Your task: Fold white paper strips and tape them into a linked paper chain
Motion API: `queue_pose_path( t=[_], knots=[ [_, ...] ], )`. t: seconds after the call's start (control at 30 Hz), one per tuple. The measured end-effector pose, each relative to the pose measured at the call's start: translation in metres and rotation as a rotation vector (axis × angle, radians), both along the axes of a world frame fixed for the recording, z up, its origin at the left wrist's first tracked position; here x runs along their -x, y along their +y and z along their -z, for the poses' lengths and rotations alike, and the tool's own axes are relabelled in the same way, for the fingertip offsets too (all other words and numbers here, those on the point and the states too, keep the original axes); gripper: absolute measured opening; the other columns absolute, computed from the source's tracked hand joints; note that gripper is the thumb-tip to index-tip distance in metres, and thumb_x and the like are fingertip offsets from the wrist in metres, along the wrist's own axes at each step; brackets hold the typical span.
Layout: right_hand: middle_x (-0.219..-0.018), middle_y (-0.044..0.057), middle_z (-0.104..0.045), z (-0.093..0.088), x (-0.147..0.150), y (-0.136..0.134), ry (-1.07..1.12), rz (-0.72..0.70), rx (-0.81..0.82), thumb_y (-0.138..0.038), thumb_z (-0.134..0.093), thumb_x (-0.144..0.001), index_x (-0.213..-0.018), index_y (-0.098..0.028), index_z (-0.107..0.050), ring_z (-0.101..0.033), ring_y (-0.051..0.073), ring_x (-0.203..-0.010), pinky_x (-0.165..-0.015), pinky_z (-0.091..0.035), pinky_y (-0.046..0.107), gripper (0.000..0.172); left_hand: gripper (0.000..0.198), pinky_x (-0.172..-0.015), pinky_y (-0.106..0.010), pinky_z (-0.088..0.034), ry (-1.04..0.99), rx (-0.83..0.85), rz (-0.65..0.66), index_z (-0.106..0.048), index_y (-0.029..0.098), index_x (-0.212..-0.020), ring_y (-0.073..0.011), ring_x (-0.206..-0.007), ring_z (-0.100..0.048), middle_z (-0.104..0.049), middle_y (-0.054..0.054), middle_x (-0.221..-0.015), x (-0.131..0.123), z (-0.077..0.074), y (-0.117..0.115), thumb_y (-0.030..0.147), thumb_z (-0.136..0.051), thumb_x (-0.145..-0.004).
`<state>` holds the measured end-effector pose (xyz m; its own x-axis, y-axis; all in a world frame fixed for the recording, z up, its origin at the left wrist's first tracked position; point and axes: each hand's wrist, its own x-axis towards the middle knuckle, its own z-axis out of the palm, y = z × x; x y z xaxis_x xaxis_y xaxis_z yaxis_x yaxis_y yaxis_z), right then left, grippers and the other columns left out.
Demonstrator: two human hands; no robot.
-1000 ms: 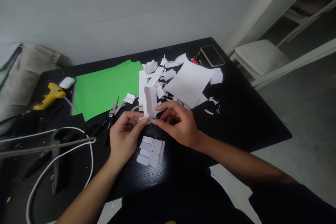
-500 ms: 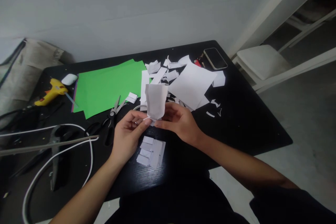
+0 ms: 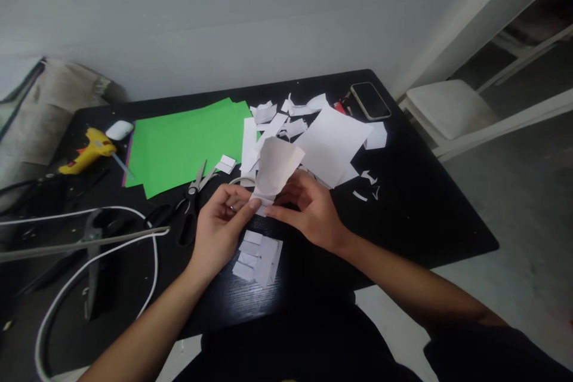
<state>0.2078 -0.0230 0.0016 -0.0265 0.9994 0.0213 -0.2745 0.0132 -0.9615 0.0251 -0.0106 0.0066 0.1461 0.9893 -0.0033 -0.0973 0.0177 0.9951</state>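
Note:
A curved white paper piece (image 3: pixel 276 162) stands up between my hands above the black table (image 3: pixel 430 215). My left hand (image 3: pixel 222 215) pinches its lower end between thumb and fingers. At its lower right, my right hand (image 3: pixel 313 209) has its thumb and curled fingers closed on the same paper; part of those fingers is hidden behind it. Just below my hands lies a group of small folded white papers (image 3: pixel 258 258). Open-bladed scissors (image 3: pixel 192 191) rest left of my left hand, beside a small folded paper (image 3: pixel 226 164).
Green sheets (image 3: pixel 188 146) lie behind the scissors. White sheets (image 3: pixel 335 143) and scraps (image 3: pixel 295 108) spread behind my hands. A phone (image 3: pixel 370 101) is at the back right. At the left are a yellow glue gun (image 3: pixel 89 151), a white mouse-like object (image 3: pixel 119 130) and a white cable (image 3: pixel 67 289).
The top of the held paper has tilted to the right and its lower folded part shows more. Both hands stay at nearly the same place. The view has shifted slightly.

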Motion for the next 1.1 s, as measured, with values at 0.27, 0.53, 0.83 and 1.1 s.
queue_pose_path(
  t=[0.27,0.53,0.83,1.1],
  knots=[
    [-0.098,0.003,-0.077,-0.001,0.001,-0.002,-0.035,0.028,0.001,-0.034,-0.095,-0.071,-0.1,-0.024,-0.069,-0.076,0.022,-0.092,-0.085,-0.066,0.041,0.04,0.014,-0.07,-0.023,-0.056,0.007,-0.025,0.021,-0.072,0.02,-0.088,-0.0133,-0.075,-0.07,-0.075,-0.002,-0.082,-0.001,-0.001,0.0,0.026,-0.084,-0.085],
    [-0.099,0.005,-0.076,-0.001,0.001,-0.003,-0.089,0.025,-0.033,-0.038,-0.091,-0.077,-0.099,-0.025,-0.072,-0.074,0.025,-0.097,-0.091,-0.065,0.044,0.032,0.013,-0.067,-0.025,-0.056,0.038,-0.048,-0.001,-0.073,0.02,-0.086,-0.0136,-0.073,-0.067,-0.073,-0.002,-0.079,-0.001,-0.002,0.0,0.024,-0.085,-0.082],
    [-0.126,0.007,-0.066,-0.01,-0.002,-0.005,-0.071,0.114,-0.129,-0.038,-0.091,-0.077,-0.132,-0.03,-0.05,-0.072,0.025,-0.105,-0.085,-0.066,0.041,0.069,0.018,-0.067,-0.024,-0.057,0.041,-0.032,-0.009,-0.073,0.019,-0.087,-0.0132,-0.072,-0.068,-0.073,-0.002,-0.08,-0.001,-0.003,0.0,0.029,-0.087,-0.081],
    [-0.099,0.003,-0.078,-0.012,-0.007,0.004,0.02,0.114,0.113,-0.038,-0.093,-0.073,-0.104,-0.026,-0.062,-0.076,0.026,-0.098,-0.096,-0.064,0.047,0.046,0.016,-0.065,-0.024,-0.058,0.127,-0.13,0.05,-0.073,0.019,-0.086,-0.0132,-0.071,-0.068,-0.072,-0.002,-0.08,-0.004,-0.004,-0.006,0.028,-0.085,-0.084]
  ],
)
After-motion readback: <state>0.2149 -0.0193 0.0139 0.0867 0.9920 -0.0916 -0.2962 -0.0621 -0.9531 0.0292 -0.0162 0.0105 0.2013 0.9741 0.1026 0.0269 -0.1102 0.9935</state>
